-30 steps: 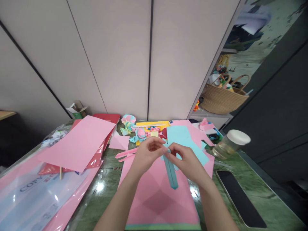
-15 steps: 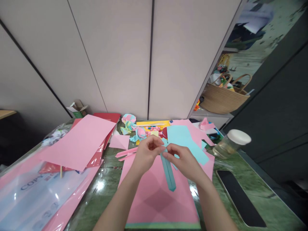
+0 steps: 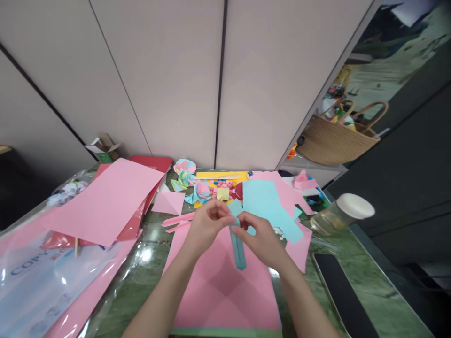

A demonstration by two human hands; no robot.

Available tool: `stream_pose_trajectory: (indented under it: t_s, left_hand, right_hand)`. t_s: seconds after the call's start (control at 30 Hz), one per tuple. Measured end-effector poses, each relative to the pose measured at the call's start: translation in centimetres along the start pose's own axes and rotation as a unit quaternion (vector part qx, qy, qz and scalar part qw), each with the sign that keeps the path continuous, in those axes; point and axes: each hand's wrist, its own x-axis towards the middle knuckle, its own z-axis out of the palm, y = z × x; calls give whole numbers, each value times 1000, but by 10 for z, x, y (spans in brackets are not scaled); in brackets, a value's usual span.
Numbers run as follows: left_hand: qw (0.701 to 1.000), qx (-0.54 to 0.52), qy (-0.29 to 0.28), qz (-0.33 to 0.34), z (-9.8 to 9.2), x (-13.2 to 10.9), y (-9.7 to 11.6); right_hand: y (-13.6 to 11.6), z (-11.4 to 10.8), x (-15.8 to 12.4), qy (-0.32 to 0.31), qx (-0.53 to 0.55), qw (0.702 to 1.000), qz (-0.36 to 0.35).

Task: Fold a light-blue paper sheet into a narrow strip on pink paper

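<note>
A folded blue paper strip (image 3: 238, 251) hangs from my fingers over a large pink sheet (image 3: 218, 291), its lower end pointing toward me. My left hand (image 3: 210, 224) pinches the strip's upper part between thumb and forefinger. From the other side my right hand (image 3: 259, 234) grips it just below, thumb and forefinger pressed together. The strip's top end shows above the fingertips. Right behind my right hand lies a light blue sheet (image 3: 269, 202) with a cut edge. Pink folded strips (image 3: 178, 219) lie beside my left hand.
Crumpled paper flowers (image 3: 200, 191) and a yellow sheet (image 3: 239, 176) with small beads lie at the back. A lidded jar (image 3: 327, 220) and a phone (image 3: 341, 291) are at the right. Pink paper (image 3: 112, 202) and plastic packaging (image 3: 31, 291) cover the left.
The view has shifted a little. Both hands still hold the blue strip, whose lower end now hangs straighter and a bit further left over the pink sheet.
</note>
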Motion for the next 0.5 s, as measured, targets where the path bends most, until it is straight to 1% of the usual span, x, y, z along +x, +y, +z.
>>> stream_pose_trajectory:
  t_s: [0.13, 0.23, 0.37, 0.5]
  left_hand:
    - [999, 30, -13, -15, 3, 2, -7]
    - [998, 46, -24, -23, 6, 3, -8]
    - [996, 75, -44, -22, 6, 3, -8]
    - [995, 83, -47, -25, 2, 0, -5]
  right_hand:
    - [16, 5, 1, -18, -5, 999, 34]
    - [29, 9, -1, -4, -6, 999, 48]
    - [42, 14, -5, 19, -30, 999, 41]
    - [42, 19, -9, 26, -68, 997, 31]
